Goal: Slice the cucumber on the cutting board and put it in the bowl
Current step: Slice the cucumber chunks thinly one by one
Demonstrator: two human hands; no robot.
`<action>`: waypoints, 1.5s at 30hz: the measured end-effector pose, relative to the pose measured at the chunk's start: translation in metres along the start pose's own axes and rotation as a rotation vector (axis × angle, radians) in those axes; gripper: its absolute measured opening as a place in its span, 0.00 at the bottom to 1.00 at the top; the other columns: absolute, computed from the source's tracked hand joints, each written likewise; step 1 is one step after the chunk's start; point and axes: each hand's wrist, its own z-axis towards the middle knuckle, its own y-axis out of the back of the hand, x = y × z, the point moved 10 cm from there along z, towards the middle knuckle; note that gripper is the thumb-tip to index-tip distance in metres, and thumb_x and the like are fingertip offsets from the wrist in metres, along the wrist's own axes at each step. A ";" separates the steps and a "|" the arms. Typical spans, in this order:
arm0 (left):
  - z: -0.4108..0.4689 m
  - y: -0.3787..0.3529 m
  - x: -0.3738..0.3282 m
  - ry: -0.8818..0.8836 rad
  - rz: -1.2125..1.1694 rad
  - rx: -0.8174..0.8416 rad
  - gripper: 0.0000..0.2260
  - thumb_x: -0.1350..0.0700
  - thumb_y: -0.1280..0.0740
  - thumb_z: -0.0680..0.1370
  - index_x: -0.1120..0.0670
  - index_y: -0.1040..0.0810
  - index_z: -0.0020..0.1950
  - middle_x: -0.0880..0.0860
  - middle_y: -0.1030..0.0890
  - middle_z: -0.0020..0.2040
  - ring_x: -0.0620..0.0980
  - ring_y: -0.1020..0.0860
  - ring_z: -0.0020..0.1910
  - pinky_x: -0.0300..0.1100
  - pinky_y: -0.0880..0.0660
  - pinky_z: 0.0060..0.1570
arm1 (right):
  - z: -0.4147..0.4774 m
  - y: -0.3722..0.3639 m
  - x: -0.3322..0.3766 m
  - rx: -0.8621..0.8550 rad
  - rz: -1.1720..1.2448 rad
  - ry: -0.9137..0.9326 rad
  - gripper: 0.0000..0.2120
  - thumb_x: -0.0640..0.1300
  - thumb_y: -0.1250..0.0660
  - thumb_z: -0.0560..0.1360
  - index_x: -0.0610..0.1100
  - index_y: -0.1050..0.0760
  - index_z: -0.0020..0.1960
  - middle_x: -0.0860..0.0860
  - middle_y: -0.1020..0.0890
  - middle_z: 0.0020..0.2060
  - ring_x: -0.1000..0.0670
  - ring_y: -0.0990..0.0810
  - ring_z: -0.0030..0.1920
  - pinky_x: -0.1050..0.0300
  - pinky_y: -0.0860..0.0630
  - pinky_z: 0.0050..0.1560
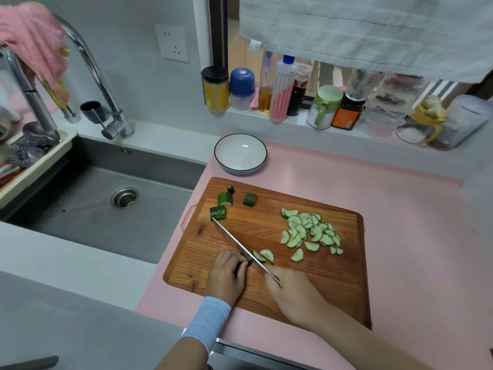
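Currently, left hand (pixel 226 273): one, pale sleeve (pixel 210 323) to the wrist, knuckles raised, fingers curled down on a cucumber piece (pixel 248 263) mostly hidden beneath them, toward the near side of the wooden cutting board (pixel 320 279). Right hand (pixel 293 292): one, clenched round the handle of the knife (pixel 240 244), blade slanting away to the far left, passing just beside my left fingertips. Cucumber chunks (pixel 225 198): three, plus one end nub (pixel 231 189), at the board's far left corner. Half-moon slices (pixel 264 255): two just right of the blade; a heap of slices (pixel 309 231) too overlapped to count lies further right. Bowl (pixel 240 153): one, white, dark-rimmed, beyond the board on the pink mat (pixel 400 209).
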 end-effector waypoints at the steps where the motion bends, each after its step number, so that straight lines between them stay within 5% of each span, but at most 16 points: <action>1: 0.000 0.000 0.000 -0.002 -0.001 -0.001 0.05 0.58 0.34 0.77 0.56 0.20 0.43 0.48 0.22 0.44 0.45 0.24 0.46 0.35 0.27 0.52 | 0.004 -0.002 0.003 0.007 -0.006 -0.002 0.25 0.44 0.44 0.83 0.69 0.31 0.34 0.60 0.27 0.26 0.57 0.31 0.28 0.61 0.37 0.31; 3: 0.000 0.000 0.000 -0.009 0.000 -0.002 0.04 0.58 0.34 0.76 0.56 0.20 0.43 0.49 0.22 0.44 0.45 0.23 0.46 0.34 0.28 0.53 | 0.016 -0.004 0.008 0.006 -0.020 -0.014 0.27 0.44 0.43 0.83 0.72 0.31 0.33 0.58 0.28 0.26 0.56 0.30 0.32 0.59 0.37 0.33; 9: 0.000 0.001 0.000 -0.003 -0.009 -0.015 0.03 0.59 0.33 0.75 0.57 0.20 0.43 0.50 0.22 0.44 0.46 0.24 0.46 0.34 0.28 0.53 | 0.041 -0.014 0.012 0.017 -0.049 -0.038 0.10 0.47 0.43 0.81 0.57 0.29 0.43 0.53 0.19 0.38 0.47 0.21 0.42 0.52 0.26 0.44; 16: -0.001 -0.001 0.000 -0.007 0.011 0.010 0.03 0.60 0.33 0.75 0.56 0.21 0.43 0.50 0.22 0.44 0.47 0.23 0.46 0.33 0.29 0.54 | 0.038 -0.010 0.013 0.009 -0.048 -0.034 0.11 0.47 0.43 0.81 0.55 0.28 0.41 0.54 0.20 0.37 0.46 0.21 0.43 0.48 0.24 0.46; 22: 0.000 0.001 0.000 -0.006 -0.003 0.012 0.04 0.65 0.30 0.74 0.56 0.21 0.42 0.49 0.23 0.44 0.45 0.24 0.45 0.30 0.31 0.53 | 0.015 0.000 0.018 -0.030 -0.040 0.028 0.10 0.50 0.44 0.82 0.63 0.29 0.46 0.57 0.25 0.31 0.49 0.22 0.39 0.49 0.26 0.43; 31: -0.001 -0.002 0.003 0.002 -0.011 0.015 0.04 0.59 0.34 0.76 0.56 0.21 0.42 0.49 0.22 0.44 0.46 0.23 0.46 0.36 0.26 0.51 | -0.016 0.006 -0.003 0.008 -0.009 -0.015 0.22 0.45 0.45 0.83 0.63 0.31 0.34 0.56 0.29 0.25 0.55 0.33 0.27 0.57 0.37 0.31; 42: 0.000 0.000 0.003 0.001 -0.025 0.002 0.05 0.58 0.34 0.76 0.56 0.21 0.42 0.48 0.22 0.44 0.44 0.24 0.46 0.34 0.27 0.52 | 0.003 -0.002 0.002 0.001 -0.003 -0.038 0.25 0.45 0.44 0.83 0.69 0.31 0.33 0.56 0.31 0.26 0.56 0.33 0.29 0.58 0.37 0.33; 45: -0.001 -0.001 0.004 -0.004 -0.021 0.006 0.04 0.59 0.34 0.76 0.56 0.20 0.43 0.48 0.22 0.44 0.45 0.23 0.46 0.34 0.27 0.51 | 0.018 -0.008 0.007 0.005 -0.050 -0.053 0.17 0.46 0.43 0.83 0.62 0.25 0.40 0.53 0.23 0.31 0.48 0.25 0.37 0.52 0.30 0.40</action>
